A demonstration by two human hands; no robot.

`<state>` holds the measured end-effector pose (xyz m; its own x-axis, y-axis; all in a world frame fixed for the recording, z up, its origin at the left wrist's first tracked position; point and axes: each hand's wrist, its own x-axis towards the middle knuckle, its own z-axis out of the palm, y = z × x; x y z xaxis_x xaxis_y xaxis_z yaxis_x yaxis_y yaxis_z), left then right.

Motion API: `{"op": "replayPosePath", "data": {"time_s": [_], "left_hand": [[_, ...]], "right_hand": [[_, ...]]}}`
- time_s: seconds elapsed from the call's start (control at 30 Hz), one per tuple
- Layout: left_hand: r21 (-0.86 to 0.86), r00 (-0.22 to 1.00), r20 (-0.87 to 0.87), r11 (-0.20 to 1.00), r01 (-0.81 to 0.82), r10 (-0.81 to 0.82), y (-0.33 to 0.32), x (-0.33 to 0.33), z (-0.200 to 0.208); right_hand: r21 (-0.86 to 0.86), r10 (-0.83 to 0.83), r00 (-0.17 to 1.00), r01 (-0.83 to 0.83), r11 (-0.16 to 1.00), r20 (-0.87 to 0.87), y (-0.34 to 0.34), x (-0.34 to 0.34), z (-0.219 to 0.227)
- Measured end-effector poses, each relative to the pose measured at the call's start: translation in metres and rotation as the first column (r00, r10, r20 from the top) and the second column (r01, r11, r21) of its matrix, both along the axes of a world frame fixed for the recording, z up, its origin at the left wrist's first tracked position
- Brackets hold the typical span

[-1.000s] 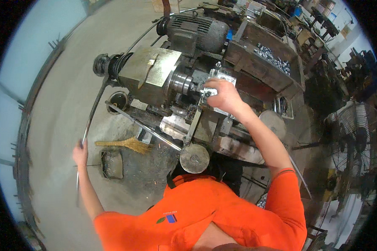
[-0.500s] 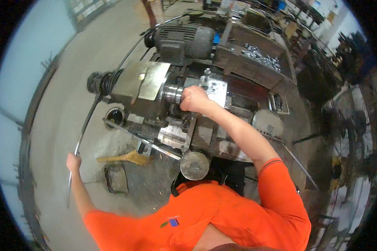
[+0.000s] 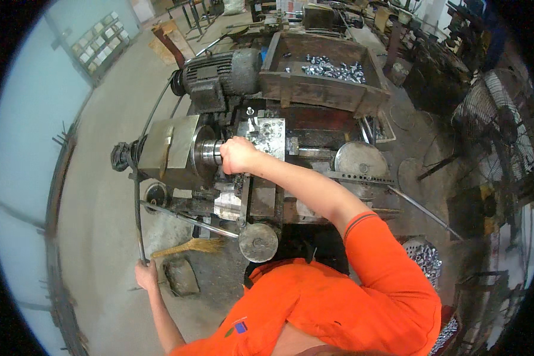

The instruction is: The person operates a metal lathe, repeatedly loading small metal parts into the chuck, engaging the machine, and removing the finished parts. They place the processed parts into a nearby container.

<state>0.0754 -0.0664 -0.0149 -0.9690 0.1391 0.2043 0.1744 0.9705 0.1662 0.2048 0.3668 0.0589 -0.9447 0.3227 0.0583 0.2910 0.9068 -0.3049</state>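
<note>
My left hand [image 3: 146, 275] is closed around the lower end of a long metal lever [image 3: 137, 213] that hangs from the left end of a small lathe. My right hand [image 3: 238, 156], fingers curled, is up against the shiny spindle collar [image 3: 208, 152] on the lathe's headstock. Whatever sits in its fingers is hidden. A metal cover plate [image 3: 171, 141] lies over the headstock, just left of the collar. Behind my right hand is the tool block [image 3: 269, 135] on the carriage. A second lever [image 3: 210, 226] runs across the front to a round disc weight [image 3: 258, 242].
A wooden box [image 3: 299, 89] with many small metal parts stands behind the lathe, beside a ribbed motor [image 3: 222, 74]. To the right are a round metal plate [image 3: 361, 161], a slanted rod [image 3: 427, 213] and a fan [image 3: 495, 121]. A straw broom [image 3: 190, 246] lies on the floor.
My left hand has swung the lever rightward, from leaning out left to nearly upright. My right hand stays at the spindle collar. The whole view has shifted.
</note>
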Motion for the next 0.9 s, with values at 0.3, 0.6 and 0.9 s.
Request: {"op": "replayPosePath", "data": {"time_s": [0.3, 0.6, 0.9], "left_hand": [[-0.069, 0.999, -0.036, 0.997, -0.024, 0.022, 0.001, 0.001, -0.008], [-0.074, 0.986, -0.108, 0.990, 0.119, -0.126, 0.059, -0.023, -0.005], [0.338, 0.652, 0.087, 0.638, 0.692, -0.753, 0.154, 0.034, 0.018]], "right_hand": [[0.007, -0.344, 0.939, 0.344, 0.939, 0.026, 0.065, 0.086, 0.072], [0.116, -0.492, 0.756, 0.588, 0.801, -0.431, 0.163, 0.140, 0.078], [-0.372, -0.567, 0.768, 0.454, 0.810, -0.297, 0.071, 0.307, 0.034]]}}
